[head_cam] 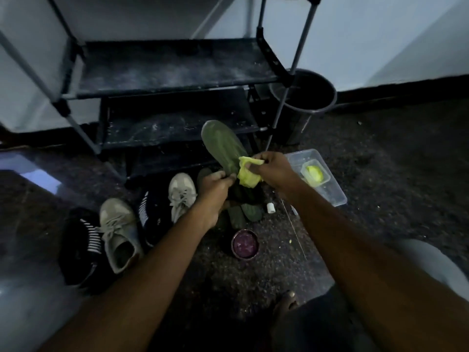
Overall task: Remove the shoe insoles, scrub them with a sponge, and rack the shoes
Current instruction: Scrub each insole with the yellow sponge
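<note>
Pinching the insole (223, 143) edge, left hand (213, 191) steadies it while right hand (274, 171) clutches sponge (247, 175) against it.

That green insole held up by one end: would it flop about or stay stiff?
Probably fairly stiff: the left hand grips only its lower end, yet the insole stands up without drooping. Likely light, since one hand holds it. It may flex a little where the right hand presses the yellow sponge.

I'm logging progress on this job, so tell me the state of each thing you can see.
Insole: out of shoe, held by left hand.
Yellow sponge: gripped by right hand, against insole.
Beige sneakers: on floor, not racked.
Rack: standing, shelves dusty.
Round tin: open.
</note>
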